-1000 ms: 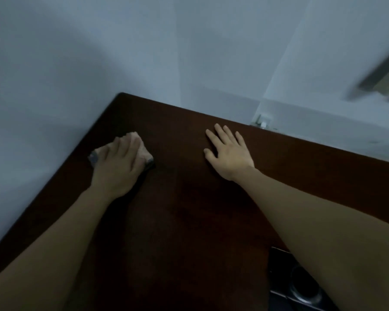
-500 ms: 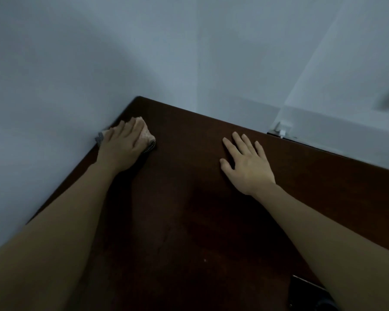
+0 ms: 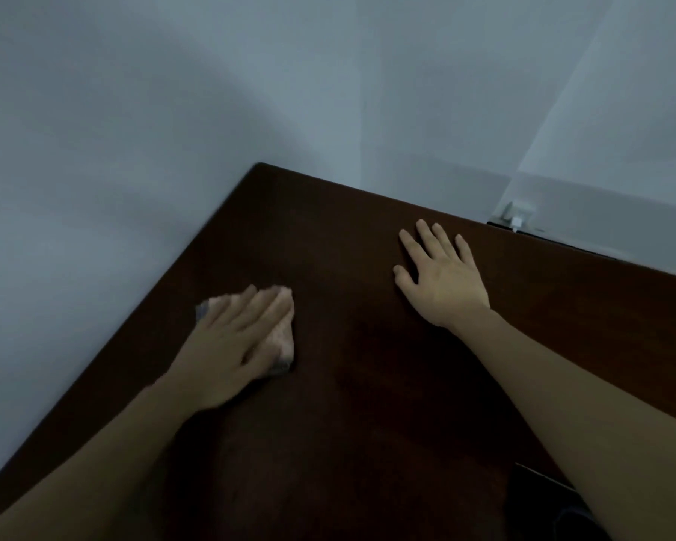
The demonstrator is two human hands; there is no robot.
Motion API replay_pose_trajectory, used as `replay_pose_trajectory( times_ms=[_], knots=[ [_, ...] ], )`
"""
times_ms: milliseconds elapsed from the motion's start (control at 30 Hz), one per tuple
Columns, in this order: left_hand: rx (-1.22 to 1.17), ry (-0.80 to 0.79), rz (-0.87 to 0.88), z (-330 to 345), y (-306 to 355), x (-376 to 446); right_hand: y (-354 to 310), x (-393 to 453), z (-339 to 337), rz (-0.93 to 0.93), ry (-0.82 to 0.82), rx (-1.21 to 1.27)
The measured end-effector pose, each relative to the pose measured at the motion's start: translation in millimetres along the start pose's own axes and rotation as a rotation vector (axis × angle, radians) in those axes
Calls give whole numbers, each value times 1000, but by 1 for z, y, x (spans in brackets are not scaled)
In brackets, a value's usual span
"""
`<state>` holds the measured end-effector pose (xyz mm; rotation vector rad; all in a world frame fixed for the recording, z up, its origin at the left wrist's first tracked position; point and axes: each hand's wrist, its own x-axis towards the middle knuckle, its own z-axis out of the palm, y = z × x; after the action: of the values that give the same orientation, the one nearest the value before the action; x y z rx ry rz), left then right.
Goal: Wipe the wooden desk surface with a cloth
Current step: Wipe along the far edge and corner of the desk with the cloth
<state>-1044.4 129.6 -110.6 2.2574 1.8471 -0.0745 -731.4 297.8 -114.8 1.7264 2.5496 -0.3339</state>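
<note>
Head view, looking down at a dark brown wooden desk point(image 3: 367, 384) whose far left corner sits against pale grey walls point(image 3: 133, 150). I see my left hand point(image 3: 235, 341) lying flat on a folded, pinkish cloth point(image 3: 283, 339), fingers straight and close together, pressing it onto the desk surface. The cloth lies near the left edge of the desk, some way back from the far left corner; its grey-trimmed corners show beyond the fingertips and beside the thumb. The outline of this hand and cloth is slightly blurred. My right hand point(image 3: 441, 283) rests palm down on bare wood close to the far edge, fingers straight and slightly spread, holding nothing. The two hands are well apart, the right one farther from me than the left. Both forearms reach in from the near side. A small white fitting point(image 3: 518, 214) sits at the wall just past the far edge, right of my right hand. A dark object point(image 3: 543, 505) shows at the near right of the desk, partly hidden by my right forearm; I cannot tell what it is.
</note>
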Motion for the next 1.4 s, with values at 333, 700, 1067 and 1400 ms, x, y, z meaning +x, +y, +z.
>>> replay_pose_trajectory(
  times_ms=[333,700,1067,1400],
  knots=[
    [48,83,-343,-16,-55,96,2,0,1,2,29,9],
    [-18,9,76,19,70,-77,-5,-11,-1,-7,3,-40],
    [10,62,-380,-7,-1,82,-11,-14,-3,-76,30,-72],
    [-59,-5,-7,17,117,-45,-40,-43,9,-75,-33,24]
  ],
)
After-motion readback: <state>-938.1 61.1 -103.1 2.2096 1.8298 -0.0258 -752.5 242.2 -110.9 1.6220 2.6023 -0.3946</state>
